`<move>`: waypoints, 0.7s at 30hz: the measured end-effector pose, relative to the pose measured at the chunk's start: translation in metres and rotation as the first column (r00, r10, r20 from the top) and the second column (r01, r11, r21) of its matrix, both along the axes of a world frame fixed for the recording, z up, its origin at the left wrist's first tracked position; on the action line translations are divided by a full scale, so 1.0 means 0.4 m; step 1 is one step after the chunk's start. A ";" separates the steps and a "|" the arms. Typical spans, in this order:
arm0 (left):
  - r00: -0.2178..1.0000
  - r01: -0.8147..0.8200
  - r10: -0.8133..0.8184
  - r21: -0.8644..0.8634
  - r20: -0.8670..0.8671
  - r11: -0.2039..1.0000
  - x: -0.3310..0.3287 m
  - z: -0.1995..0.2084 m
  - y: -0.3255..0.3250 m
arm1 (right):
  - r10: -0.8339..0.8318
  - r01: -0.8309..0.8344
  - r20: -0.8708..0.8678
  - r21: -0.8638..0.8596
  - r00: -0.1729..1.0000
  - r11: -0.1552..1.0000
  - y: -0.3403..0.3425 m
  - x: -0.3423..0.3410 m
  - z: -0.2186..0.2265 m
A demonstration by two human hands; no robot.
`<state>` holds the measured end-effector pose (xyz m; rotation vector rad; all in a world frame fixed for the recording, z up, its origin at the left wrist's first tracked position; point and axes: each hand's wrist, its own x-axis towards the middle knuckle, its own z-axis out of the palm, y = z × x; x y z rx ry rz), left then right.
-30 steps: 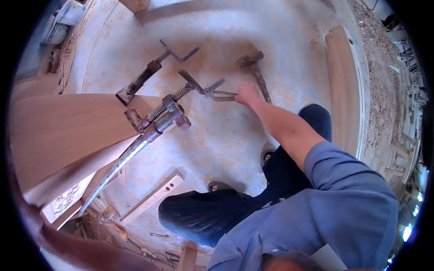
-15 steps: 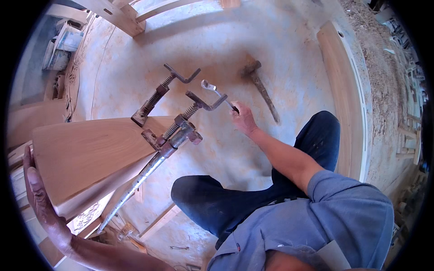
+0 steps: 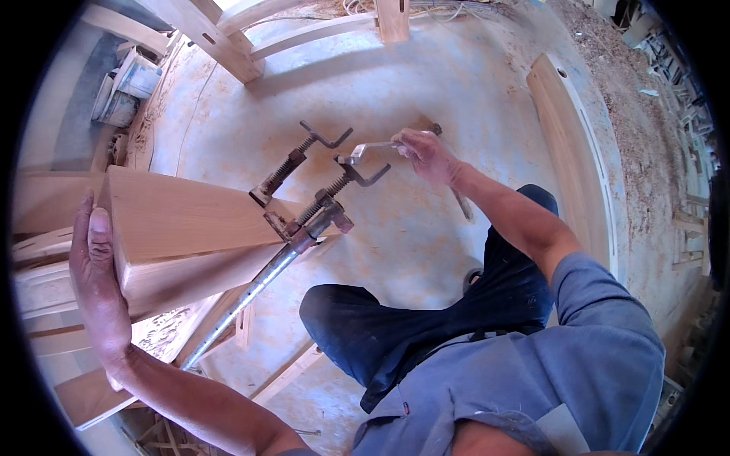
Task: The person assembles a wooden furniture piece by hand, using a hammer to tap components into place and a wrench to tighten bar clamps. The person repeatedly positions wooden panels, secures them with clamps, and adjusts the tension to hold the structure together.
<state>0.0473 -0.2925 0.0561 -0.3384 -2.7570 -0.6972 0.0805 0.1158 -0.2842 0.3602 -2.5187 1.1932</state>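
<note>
My left hand (image 3: 99,285) lies flat, fingers stretched, against the left end of a thick wooden piece (image 3: 182,220). Two rusty screw clamps grip its far end: a farther clamp (image 3: 283,173) and a nearer clamp (image 3: 328,199) on a long metal pipe (image 3: 251,300). Each screw ends in a bent crank handle. My right hand (image 3: 427,156) is closed round a silver wrench (image 3: 374,147). The wrench's head meets the top of the nearer clamp's screw; whether it is seated there I cannot tell.
Beyond my right hand a hammer (image 3: 462,205) lies on the floor, partly covered by that hand. A long board (image 3: 570,159) rests at the right. A wooden frame (image 3: 228,49) stands at the far left, near buckets (image 3: 133,80). Sawdust and scraps line the right side.
My right hand has moved away from me, swinging the wrench nearly level and its head onto the nearer clamp's screw end. The wooden piece appears turned, showing more of its near side.
</note>
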 end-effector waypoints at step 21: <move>0.992 -0.099 0.097 0.014 0.076 0.995 0.016 0.019 0.041 | 0.231 -0.245 -0.141 -0.092 0.963 0.965 -0.082 -0.217 -0.081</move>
